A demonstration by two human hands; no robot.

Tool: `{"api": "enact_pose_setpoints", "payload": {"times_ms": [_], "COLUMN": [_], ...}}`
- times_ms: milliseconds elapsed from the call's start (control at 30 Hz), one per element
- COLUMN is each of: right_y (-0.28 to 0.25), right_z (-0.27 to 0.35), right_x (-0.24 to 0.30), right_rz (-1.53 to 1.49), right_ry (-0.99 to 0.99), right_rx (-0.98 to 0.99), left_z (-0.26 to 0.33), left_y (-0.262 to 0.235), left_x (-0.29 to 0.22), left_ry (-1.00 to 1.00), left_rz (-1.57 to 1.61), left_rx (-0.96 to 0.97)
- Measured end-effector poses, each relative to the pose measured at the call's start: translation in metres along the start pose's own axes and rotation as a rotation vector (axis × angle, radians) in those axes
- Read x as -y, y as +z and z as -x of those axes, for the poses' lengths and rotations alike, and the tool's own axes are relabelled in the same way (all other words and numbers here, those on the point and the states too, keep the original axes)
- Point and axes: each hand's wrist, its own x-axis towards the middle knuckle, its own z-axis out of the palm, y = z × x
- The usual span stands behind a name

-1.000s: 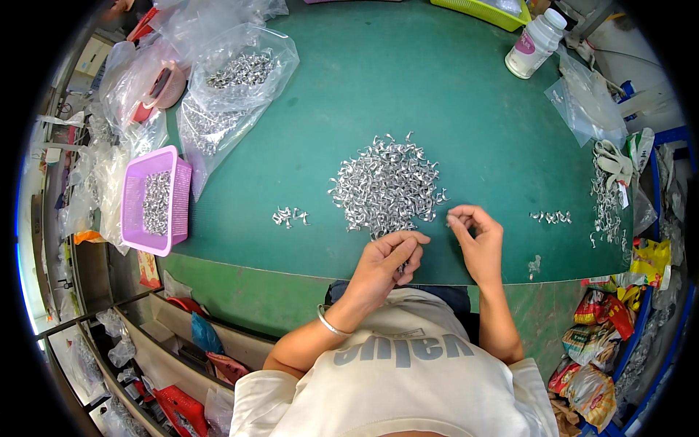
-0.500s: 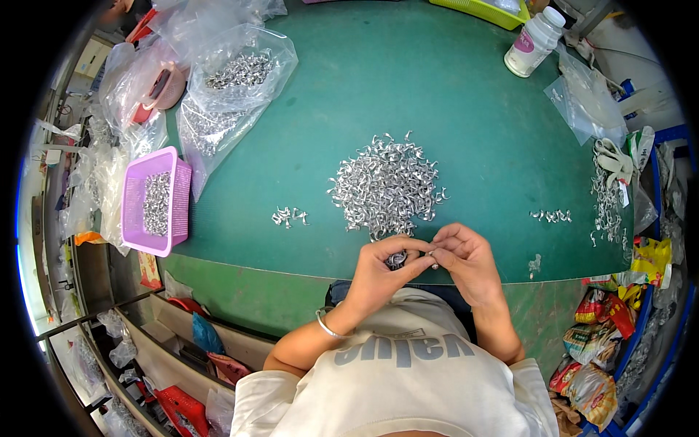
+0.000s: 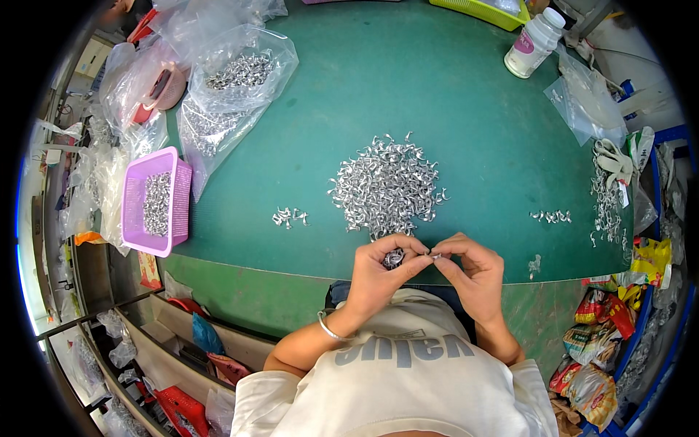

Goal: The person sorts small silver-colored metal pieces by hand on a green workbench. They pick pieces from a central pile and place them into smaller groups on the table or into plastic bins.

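Note:
Several small silvery metal hooks [image 3: 393, 258] are cupped in my left hand [image 3: 382, 273], whose thumb and forefinger also pinch at a small metal piece. My right hand [image 3: 475, 271] meets it fingertip to fingertip and pinches the same small metal piece [image 3: 435, 256]; its exact shape is too small to make out. Just beyond my hands lies a large heap of curved metal hooks [image 3: 386, 186] on the green table [image 3: 480, 146]. A small group of hooks [image 3: 290, 216] lies to the left, and a short row of hooks [image 3: 551, 216] to the right.
A purple basket [image 3: 177, 211] with metal pieces stands at the left, beside clear plastic bags [image 3: 280, 54] of similar pieces. A white bottle [image 3: 535, 44] stands at the far right. More metal pieces [image 3: 606, 197] lie along the right edge, near a clear bag [image 3: 582, 102].
My right fingers have shifted and straightened around the small metal piece, which now lies more level between the fingertips. My left hand has moved slightly left, still cupping the hooks.

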Motion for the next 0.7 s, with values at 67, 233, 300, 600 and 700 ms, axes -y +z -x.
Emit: {"api": "enact_pose_setpoints", "payload": {"times_ms": [67, 233, 300, 600, 700], "right_y": [0.000, 0.000, -0.002, -0.014, -0.030], "right_z": [0.000, 0.001, 0.001, -0.015, -0.040], "right_x": [0.000, -0.001, -0.002, -0.018, -0.037], "right_rz": [-0.009, -0.022, -0.019, 0.047, 0.546], "right_ry": [-0.013, -0.013, -0.007, 0.111, -0.084], "right_rx": [-0.008, -0.009, 0.012, -0.107, -0.233], "left_z": [0.001, 0.001, 0.001, -0.002, -0.002], "left_y": [-0.002, -0.002, -0.002, -0.009, -0.007], "left_x": [0.000, -0.002, -0.004, 0.005, 0.004], "left_ry": [0.026, 0.014, -0.084, -0.483, -0.445], "left_rz": [-0.010, -0.005, 0.055, 0.774, 0.696], "left_rx": [0.013, 0.036, 0.057, 0.241, 0.216]}}
